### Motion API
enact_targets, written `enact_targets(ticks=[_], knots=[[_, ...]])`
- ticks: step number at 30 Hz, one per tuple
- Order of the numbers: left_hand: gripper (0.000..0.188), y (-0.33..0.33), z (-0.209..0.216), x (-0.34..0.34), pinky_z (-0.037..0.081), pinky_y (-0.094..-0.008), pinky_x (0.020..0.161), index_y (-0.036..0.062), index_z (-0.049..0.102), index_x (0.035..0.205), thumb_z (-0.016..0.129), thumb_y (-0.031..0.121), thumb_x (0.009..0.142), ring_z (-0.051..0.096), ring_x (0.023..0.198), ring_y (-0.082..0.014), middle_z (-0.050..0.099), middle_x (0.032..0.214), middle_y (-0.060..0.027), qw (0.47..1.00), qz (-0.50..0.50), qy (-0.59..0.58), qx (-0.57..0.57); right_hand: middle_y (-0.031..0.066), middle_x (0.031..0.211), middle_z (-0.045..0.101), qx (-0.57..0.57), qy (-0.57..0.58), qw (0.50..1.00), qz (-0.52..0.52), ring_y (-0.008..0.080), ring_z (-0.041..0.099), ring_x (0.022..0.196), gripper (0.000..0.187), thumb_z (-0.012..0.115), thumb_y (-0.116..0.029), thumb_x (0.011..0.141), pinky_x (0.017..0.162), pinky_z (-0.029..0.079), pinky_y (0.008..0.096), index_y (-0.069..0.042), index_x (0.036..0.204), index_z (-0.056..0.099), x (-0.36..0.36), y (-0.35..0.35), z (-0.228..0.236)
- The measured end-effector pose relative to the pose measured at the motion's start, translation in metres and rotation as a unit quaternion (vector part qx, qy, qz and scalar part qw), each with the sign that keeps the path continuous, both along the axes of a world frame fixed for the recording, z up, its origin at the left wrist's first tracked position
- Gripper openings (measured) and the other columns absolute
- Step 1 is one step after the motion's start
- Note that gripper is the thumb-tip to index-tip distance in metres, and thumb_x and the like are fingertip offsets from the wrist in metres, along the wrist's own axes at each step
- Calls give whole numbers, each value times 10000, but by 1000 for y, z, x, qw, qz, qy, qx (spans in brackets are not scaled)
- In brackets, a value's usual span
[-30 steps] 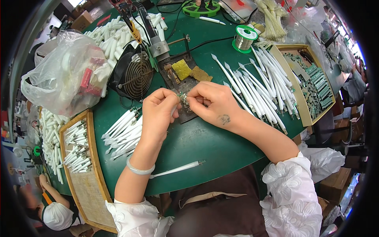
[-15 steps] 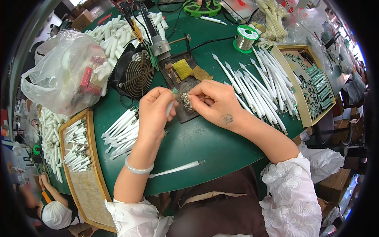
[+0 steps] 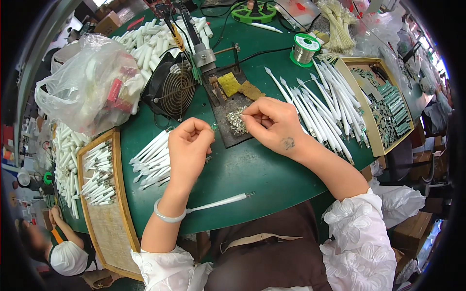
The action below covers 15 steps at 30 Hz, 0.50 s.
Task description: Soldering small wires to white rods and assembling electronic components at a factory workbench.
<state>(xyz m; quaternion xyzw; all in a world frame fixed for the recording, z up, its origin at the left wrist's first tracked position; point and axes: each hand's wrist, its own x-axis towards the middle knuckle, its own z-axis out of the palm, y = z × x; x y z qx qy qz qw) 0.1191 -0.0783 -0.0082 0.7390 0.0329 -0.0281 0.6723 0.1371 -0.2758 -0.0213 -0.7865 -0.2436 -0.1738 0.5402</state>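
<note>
My left hand (image 3: 190,149) is closed, with a small green circuit board (image 3: 213,126) sticking out at its fingertips. Whatever lies deeper in that palm is hidden. My right hand (image 3: 274,125) has thumb and forefinger pinched together at a heap of small shiny metal parts (image 3: 236,120). If anything sits in that pinch, I cannot make it out. The heap rests on a dark metal plate (image 3: 236,141), below a yellow sponge (image 3: 228,84) and a brown sponge (image 3: 251,90). One white candle-shaped stick (image 3: 221,202) lies beside my left wrist.
White flame-tipped sticks (image 3: 154,160) lie left, with more sticks (image 3: 323,106) right. A box of green circuit boards (image 3: 394,109) stands far right. A fan (image 3: 172,89), solder spool (image 3: 305,48), soldering iron (image 3: 193,30), plastic bag (image 3: 80,92) and wooden-framed tray (image 3: 124,194) surround the work area.
My left hand has moved down and away from my right, and the white piece seen in it before is now hidden. My right hand has shifted slightly right; the view has moved a little.
</note>
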Motion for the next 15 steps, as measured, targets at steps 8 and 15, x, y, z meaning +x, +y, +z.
enact_targets(ticks=[8, 15], knots=[[23, 20, 1, -20, 390, -216, 506, -10, 572, 760, 577, -4, 782, 527, 561, -79, 570, 667, -4, 995, 1, -61, 77, 17, 698, 567, 3, 5, 1000, 7, 34, 426, 526, 52, 669, -9, 784, 457, 325, 196, 9, 795, 622, -2, -1, -3], [164, 61, -4, -26, 400, -403, 845, 11, 602, 916, 641, 32, 758, 535, 959, -295, 590, 991, -110, 788, -24, -284, 546, 27, 689, 564, -17, -28, 999, 19, 54, 455, 535, 53, 669, -8, 777, 454, 334, 203, 3, 792, 620, -4, 0, -2]])
